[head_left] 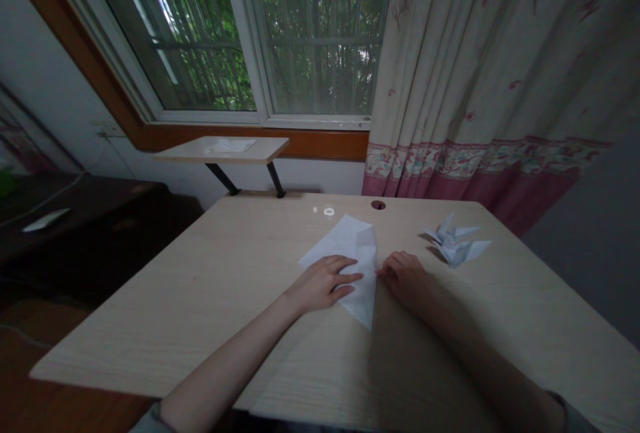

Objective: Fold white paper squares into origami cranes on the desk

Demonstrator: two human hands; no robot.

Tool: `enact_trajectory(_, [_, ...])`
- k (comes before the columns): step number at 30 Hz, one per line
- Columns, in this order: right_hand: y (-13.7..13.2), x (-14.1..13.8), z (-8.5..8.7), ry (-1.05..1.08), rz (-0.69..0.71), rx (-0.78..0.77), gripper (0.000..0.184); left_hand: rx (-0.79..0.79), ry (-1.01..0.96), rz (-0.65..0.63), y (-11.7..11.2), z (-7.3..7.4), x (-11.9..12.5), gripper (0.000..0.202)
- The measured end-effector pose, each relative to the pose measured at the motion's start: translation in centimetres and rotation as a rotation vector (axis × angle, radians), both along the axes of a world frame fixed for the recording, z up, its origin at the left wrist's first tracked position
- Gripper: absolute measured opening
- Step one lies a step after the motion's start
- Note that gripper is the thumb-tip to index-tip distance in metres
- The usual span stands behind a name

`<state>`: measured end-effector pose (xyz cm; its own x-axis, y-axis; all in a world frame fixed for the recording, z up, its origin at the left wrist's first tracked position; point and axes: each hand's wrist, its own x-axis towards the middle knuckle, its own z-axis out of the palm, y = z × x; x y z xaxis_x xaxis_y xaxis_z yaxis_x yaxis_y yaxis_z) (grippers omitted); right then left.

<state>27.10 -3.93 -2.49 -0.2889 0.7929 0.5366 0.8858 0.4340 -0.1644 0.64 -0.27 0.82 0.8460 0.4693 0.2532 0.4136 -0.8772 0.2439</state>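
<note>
Our left hand [323,283] lies flat and open on the folded white paper sheet [347,240], fingers pointing approx. to 3 o'clock, w/ no grip. Our right hand [403,278] is loosely curled at the sheet's right edge, fingertips touching it or just beside it; we cannot tell if they pinch. The sheet lies on the desk [200,306] between both hands, its long tip to 6 o'clock. A folded paper crane [453,243] sits near the right hand, at abt. 2 o'clock.
</note>
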Motion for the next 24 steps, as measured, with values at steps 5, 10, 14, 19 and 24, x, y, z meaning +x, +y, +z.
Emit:
enact_trajectory(5, [0.1,0.1,-0.5,-0.024,-0.015,-0.037,0.02,-0.021,-0.022,-0.009,0.1,-0.2,-0.1,0.034])
enact_trajectory(10, [-0.1,-0.1,0.1,0.007,-0.028,-0.135,0.019,-0.034,-0.011,0.0,0.2,-0.5,-0.1,0.034])
enact_trajectory(14, [-0.2,-0.3,0.6,0.014,-0.032,-0.183,0.018,-0.049,0.005,0.014,0.3,-0.3,-0.1,0.035])
enact_trajectory(19, [-0.4,-0.3,1.0,0.017,-0.029,-0.205,0.017,-0.066,-0.002,0.025,0.4,-0.5,-0.2,0.035])
enact_trajectory(24, [-0.5,-0.4,1.5,0.02,-0.006,-0.238,0.018,-0.076,-0.01,0.027,0.4,-0.6,-0.3,0.035])
